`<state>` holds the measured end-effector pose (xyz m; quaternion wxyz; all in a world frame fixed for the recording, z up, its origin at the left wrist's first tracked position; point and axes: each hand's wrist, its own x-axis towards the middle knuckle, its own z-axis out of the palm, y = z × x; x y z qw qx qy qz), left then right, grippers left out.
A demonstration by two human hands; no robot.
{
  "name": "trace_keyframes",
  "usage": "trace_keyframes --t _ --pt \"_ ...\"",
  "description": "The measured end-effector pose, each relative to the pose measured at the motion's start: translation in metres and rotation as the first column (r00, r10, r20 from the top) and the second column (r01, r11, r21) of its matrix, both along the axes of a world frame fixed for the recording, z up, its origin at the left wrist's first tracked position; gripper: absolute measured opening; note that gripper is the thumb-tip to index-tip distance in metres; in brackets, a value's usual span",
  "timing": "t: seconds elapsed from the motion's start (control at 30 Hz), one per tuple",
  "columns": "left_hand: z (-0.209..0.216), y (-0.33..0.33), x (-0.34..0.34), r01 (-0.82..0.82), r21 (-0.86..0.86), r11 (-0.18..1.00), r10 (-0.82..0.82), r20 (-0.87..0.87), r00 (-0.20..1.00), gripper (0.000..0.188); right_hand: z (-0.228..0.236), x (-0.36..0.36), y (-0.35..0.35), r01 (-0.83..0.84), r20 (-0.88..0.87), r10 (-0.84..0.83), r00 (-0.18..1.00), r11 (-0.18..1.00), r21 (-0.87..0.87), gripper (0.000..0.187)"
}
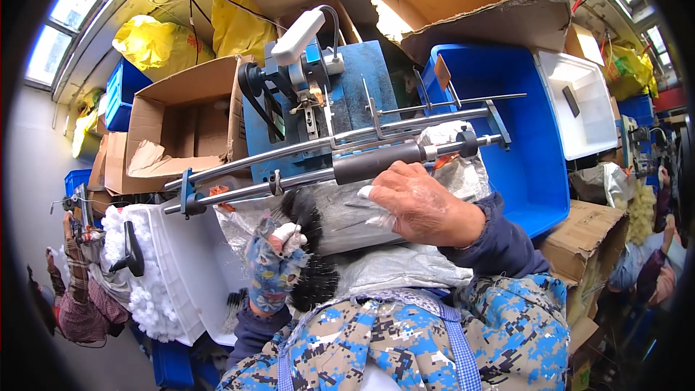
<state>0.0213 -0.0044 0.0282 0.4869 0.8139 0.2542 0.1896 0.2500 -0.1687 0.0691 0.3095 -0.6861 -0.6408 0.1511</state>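
Note:
My right hand (pixel 420 203) rests bare on a clear plastic-wrapped bundle of black bristly pieces (pixel 340 221) that lies across my lap, its fingers pressing on the wrap. My left hand (pixel 274 268), in a patterned fabric glove with white-taped fingertips, grips the bristly black end of the bundle (pixel 313 275). Just above both hands runs a steel rail with a black cylindrical grip (pixel 376 162) belonging to a blue machine (pixel 326 108) that has a white lever handle (pixel 297 38).
A white bin (pixel 170 304) of white fluffy pieces stands at my left. At right are a blue plastic crate (pixel 536 174) and a white bin (pixel 579 101). Open cardboard boxes (pixel 181 123) and yellow bags (pixel 156 43) crowd behind. Other people work at the far left (pixel 76 289) and far right (pixel 651 261).

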Motion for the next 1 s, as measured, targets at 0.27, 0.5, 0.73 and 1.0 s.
trace_keyframes --t 0.27,0.5,0.73,1.0 --pt "0.018 -0.006 0.019 0.254 0.503 0.826 -0.242 -0.092 0.966 0.026 0.035 -0.021 0.035 0.282 -0.946 0.253 0.202 0.91 0.304 0.017" --pt "-0.046 0.053 -0.023 0.143 0.64 0.755 0.145 -0.376 0.915 0.02 0.0 0.067 0.073 0.337 0.164 -0.398 0.902 0.89 0.308 0.017" --pt "-0.05 0.048 -0.023 0.173 0.365 0.915 -0.009 -0.411 0.912 0.025 -0.049 0.085 0.125 0.46 0.486 -0.381 0.787 0.887 -0.05 0.016" --pt "-0.045 0.045 -0.024 0.077 0.666 0.742 0.082 -0.203 0.976 0.024 -0.062 0.083 0.128 0.45 0.477 -0.399 0.783 0.893 0.009 0.014"
